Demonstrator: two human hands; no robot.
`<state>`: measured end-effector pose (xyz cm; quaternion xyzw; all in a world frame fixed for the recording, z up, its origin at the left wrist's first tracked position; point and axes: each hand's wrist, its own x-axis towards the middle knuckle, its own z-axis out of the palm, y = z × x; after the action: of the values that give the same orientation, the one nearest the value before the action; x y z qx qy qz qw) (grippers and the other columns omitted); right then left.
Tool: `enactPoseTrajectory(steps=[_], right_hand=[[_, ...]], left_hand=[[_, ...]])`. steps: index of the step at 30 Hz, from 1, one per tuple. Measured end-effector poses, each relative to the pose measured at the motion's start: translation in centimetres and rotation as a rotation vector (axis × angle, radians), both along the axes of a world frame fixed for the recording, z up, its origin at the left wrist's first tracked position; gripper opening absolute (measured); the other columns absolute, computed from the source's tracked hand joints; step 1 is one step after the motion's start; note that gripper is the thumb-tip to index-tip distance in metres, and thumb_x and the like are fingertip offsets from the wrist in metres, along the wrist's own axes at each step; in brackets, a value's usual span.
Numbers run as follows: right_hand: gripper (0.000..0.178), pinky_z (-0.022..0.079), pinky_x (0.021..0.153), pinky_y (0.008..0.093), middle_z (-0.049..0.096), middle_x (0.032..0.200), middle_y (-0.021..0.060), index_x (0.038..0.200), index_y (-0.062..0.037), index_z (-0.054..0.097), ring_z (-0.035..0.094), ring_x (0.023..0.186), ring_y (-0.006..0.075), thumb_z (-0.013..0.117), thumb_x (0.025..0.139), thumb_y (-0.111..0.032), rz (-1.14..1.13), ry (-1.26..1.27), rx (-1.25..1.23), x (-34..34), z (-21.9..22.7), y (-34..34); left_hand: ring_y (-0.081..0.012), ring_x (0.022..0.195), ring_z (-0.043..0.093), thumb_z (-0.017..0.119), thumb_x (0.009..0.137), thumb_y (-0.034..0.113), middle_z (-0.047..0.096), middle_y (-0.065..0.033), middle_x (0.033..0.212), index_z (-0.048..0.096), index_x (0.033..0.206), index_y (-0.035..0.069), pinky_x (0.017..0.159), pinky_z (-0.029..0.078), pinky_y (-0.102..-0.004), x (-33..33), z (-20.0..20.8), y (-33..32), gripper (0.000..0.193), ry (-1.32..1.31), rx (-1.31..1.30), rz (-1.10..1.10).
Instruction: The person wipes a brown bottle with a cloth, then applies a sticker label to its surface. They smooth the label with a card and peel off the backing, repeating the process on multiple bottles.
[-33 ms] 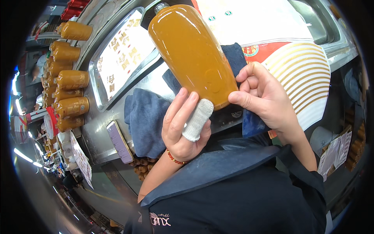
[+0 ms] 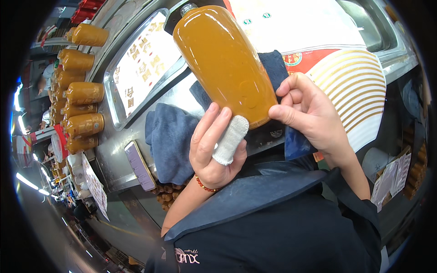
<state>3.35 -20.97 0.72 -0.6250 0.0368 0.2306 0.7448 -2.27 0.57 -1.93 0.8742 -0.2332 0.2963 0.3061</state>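
A large amber bottle (image 2: pixel 223 59) with a silvery neck lies slanted in front of me, its base nearest me, over a dark blue cloth (image 2: pixel 273 68). My left hand (image 2: pixel 216 150) lays its outstretched fingers on the base end of the bottle, and its thumb is bent below. One finger wears a white knitted sleeve (image 2: pixel 231 140). At the base's right corner, the thumb and curled fingers of my right hand (image 2: pixel 309 111) close on the bottle's edge. Whether something thin is also between those fingertips cannot be seen.
A metal tray (image 2: pixel 119 119) with gold-printed sheets stands left of the bottle. Nearer are a crumpled blue towel (image 2: pixel 168 141) and a phone (image 2: pixel 140 166). Several amber bottles (image 2: pixel 85 93) line the far left. At right lie a white gold-striped sheet (image 2: pixel 355 86) and a steel basin (image 2: pixel 378 27).
The right thumb has shifted a few pixels to the right at the bottle's corner. The left hand and the bottle look almost unmoved.
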Motion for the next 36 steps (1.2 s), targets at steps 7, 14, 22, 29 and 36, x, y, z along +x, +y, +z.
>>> enactPoseTrajectory(steps=[7,14,22,29,36], right_hand=[[0.021,0.043,0.070,0.0174,0.062,0.079,-0.0044,0.106,-0.0066,0.062,0.055,0.072,0.0025,0.069,0.100,-0.025,-0.086,0.055,0.067,0.5,-0.5,-2.7],[0.025,0.044,0.073,0.0185,0.063,0.084,-0.0035,0.118,-0.0043,0.060,0.058,0.079,0.0021,0.068,0.101,-0.021,-0.036,0.019,0.053,-0.5,0.8,-1.5],[0.057,0.038,0.056,0.0168,0.053,0.076,-0.0031,0.133,0.0052,0.049,0.049,0.064,0.0007,0.081,0.089,-0.012,-0.035,-0.173,-0.004,-1.2,0.6,1.1],[0.062,0.040,0.057,0.0154,0.050,0.077,-0.0036,0.136,0.0060,0.047,0.048,0.063,0.0005,0.082,0.088,-0.010,0.005,-0.168,-0.092,-1.0,0.6,1.1],[0.058,0.039,0.060,0.0150,0.053,0.078,-0.0030,0.138,0.0041,0.047,0.050,0.066,0.0005,0.079,0.090,-0.007,0.008,-0.028,-0.009,-0.9,0.5,0.7]], left_hand=[[-0.0384,0.143,0.043,0.082,0.087,0.019,0.039,-0.0255,0.152,0.050,0.142,-0.010,0.112,0.041,-0.0427,0.6,0.4,-1.1,0.069,0.186,-0.158,0.081],[-0.0367,0.146,0.037,0.081,0.088,0.019,0.027,-0.0227,0.159,0.037,0.152,-0.008,0.116,0.036,-0.0440,0.8,-1.9,-0.5,0.082,0.301,-0.464,-0.029],[-0.0361,0.147,0.036,0.081,0.089,0.019,0.026,-0.0221,0.160,0.035,0.153,-0.007,0.117,0.035,-0.0429,0.8,-1.6,-0.7,0.083,0.320,-0.444,-0.035],[-0.0360,0.144,0.040,0.083,0.086,0.019,0.029,-0.0234,0.159,0.036,0.152,-0.008,0.114,0.038,-0.0409,1.1,-1.1,-0.6,0.085,0.265,-0.328,-0.010],[-0.0359,0.145,0.038,0.084,0.085,0.021,0.028,-0.0225,0.159,0.035,0.154,-0.007,0.116,0.036,-0.0422,1.3,-1.3,-0.5,0.089,0.255,-0.335,-0.028]])
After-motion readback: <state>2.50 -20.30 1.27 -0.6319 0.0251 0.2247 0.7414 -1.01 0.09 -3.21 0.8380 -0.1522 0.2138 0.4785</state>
